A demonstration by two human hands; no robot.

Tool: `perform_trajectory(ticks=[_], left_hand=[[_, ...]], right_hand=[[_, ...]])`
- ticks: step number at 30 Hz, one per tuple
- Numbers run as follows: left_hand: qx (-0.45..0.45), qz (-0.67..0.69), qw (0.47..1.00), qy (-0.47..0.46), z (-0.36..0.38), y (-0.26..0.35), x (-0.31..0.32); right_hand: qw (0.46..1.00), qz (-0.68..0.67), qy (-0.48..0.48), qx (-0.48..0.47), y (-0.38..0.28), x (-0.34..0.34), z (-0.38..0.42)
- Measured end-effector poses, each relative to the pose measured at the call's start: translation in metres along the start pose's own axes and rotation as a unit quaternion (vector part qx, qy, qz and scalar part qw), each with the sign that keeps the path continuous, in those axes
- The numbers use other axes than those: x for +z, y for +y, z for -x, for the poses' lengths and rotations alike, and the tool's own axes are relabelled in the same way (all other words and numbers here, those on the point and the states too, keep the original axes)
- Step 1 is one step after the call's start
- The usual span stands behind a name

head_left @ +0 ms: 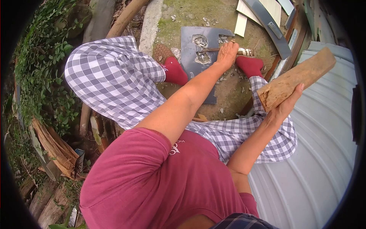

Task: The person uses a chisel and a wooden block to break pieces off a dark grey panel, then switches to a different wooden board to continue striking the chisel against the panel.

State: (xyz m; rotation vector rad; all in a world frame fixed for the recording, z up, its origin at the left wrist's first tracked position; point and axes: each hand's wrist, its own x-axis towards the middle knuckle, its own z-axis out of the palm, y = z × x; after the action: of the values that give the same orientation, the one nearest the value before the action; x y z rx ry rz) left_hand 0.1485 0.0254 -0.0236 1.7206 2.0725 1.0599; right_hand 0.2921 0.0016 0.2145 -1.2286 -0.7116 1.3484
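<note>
Ground [171,11] — mossy, ribbed sheet [320,129], held timber [301,76]

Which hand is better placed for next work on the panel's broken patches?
Probably the left hand: it grips the slim tool close to the broken patches of the grey panel. The right hand is out to the side, holding the wooden block.

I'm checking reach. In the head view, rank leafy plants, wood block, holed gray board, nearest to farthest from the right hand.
1. Wood block, in the right hand.
2. Holed gray board, to the left.
3. Leafy plants, far left.
</note>
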Motion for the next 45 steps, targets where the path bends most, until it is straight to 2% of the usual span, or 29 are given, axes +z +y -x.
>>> perform_trajectory(ticks=[3, 4, 5, 6, 8, 10, 11, 14, 16, 18, 20, 21, 23, 25, 27, 28, 30, 32, 34, 35, 37, 38, 39, 41, 44, 45], left_hand=[[-0.004, -0.003, 1.000, -0.008, 0.000, 0.003, 0.000], [-0.004, -0.005, 1.000, -0.009, -0.001, 0.002, 0.000], [-0.015, -0.010, 1.000, -0.018, -0.001, 0.000, 0.003], [-0.011, -0.007, 1.000, -0.021, 0.001, 0.001, 0.003], [-0.019, -0.005, 0.999, -0.027, 0.000, -0.002, 0.002], [-0.011, -0.017, 1.000, -0.021, 0.007, -0.004, 0.003], [0.000, -0.015, 1.000, -0.017, 0.003, -0.006, 0.004], [0.010, -0.013, 1.000, -0.019, 0.002, -0.008, 0.004], [0.011, -0.009, 1.000, -0.019, 0.002, -0.007, 0.006], [0.011, -0.009, 1.000, -0.024, 0.002, -0.007, 0.006], [0.019, -0.008, 0.999, -0.030, 0.001, -0.006, 0.005], [0.008, -0.003, 0.999, -0.044, 0.001, -0.005, 0.002], [0.002, -0.002, 0.999, -0.041, 0.000, -0.012, 0.006], [0.004, -0.006, 0.999, -0.034, 0.003, -0.012, 0.007], [0.018, -0.010, 0.999, -0.031, 0.002, -0.013, 0.006], [0.015, -0.008, 0.999, -0.032, 0.002, -0.013, 0.005], [0.016, -0.010, 0.999, -0.031, 0.002, -0.012, 0.004], [0.014, -0.005, 0.999, -0.030, 0.002, -0.013, 0.005], [0.021, -0.003, 0.999, -0.029, 0.001, -0.010, 0.005], [0.012, 0.000, 0.999, -0.034, -0.002, -0.010, 0.004], [0.010, 0.010, 1.000, -0.017, -0.002, -0.013, -0.003], [0.002, 0.004, 1.000, -0.019, 0.004, -0.014, -0.004], [0.012, -0.002, 1.000, -0.021, 0.000, -0.015, -0.004], [0.014, -0.009, 0.999, -0.027, -0.001, -0.015, -0.001], [0.022, -0.008, 0.999, -0.023, 0.000, -0.015, -0.002], [0.027, -0.006, 0.999, -0.024, -0.001, -0.014, -0.002]], right_hand=[[0.998, 0.047, 0.033, -0.011, 0.047, -0.009, -0.005], [0.993, 0.105, 0.001, 0.049, 0.091, -0.028, -0.013], [0.970, 0.108, -0.039, 0.214, 0.104, -0.016, 0.004], [0.976, 0.123, -0.055, 0.173, 0.132, -0.021, 0.002], [0.944, -0.009, -0.119, 0.307, 0.078, 0.005, 0.014], [0.979, 0.051, -0.037, 0.195, 0.054, 0.016, 0.019], [0.990, 0.044, -0.016, 0.133, 0.049, 0.006, 0.008], [0.998, -0.006, 0.048, 0.034, 0.016, -0.011, -0.006], [0.996, -0.029, 0.072, 0.037, 0.024, -0.018, -0.006], [0.997, 0.043, 0.042, 0.058, 0.085, -0.027, -0.011], [0.974, 0.161, -0.072, 0.143, 0.141, -0.029, -0.004], [0.976, 0.158, -0.069, 0.136, 0.129, -0.017, 0.000], [0.963, 0.022, -0.085, 0.255, 0.080, 0.012, 0.017], [0.988, 0.056, -0.016, 0.141, 0.056, 0.014, 0.016], [0.999, 0.006, 0.002, 0.052, 0.034, 0.001, 0.008], [0.999, 0.008, 0.028, 0.018, 0.026, -0.006, 0.002], [0.994, -0.032, 0.101, 0.012, 0.039, -0.014, -0.003], [0.996, 0.013, 0.035, 0.077, 0.094, -0.025, -0.003], [0.980, 0.055, -0.007, 0.192, 0.128, -0.006, 0.017], [0.981, 0.050, -0.007, 0.188, 0.117, -0.009, 0.012], [0.944, -0.063, -0.149, 0.288, 0.064, -0.001, 0.017], [0.961, -0.070, -0.123, 0.236, 0.047, 0.010, 0.023], [0.982, -0.023, -0.049, 0.182, 0.034, 0.012, 0.025], [0.998, -0.028, 0.032, 0.042, 0.032, -0.005, 0.008], [0.993, -0.040, 0.102, -0.032, 0.050, -0.016, -0.002], [0.997, -0.005, 0.075, 0.001, 0.077, -0.021, -0.002]])
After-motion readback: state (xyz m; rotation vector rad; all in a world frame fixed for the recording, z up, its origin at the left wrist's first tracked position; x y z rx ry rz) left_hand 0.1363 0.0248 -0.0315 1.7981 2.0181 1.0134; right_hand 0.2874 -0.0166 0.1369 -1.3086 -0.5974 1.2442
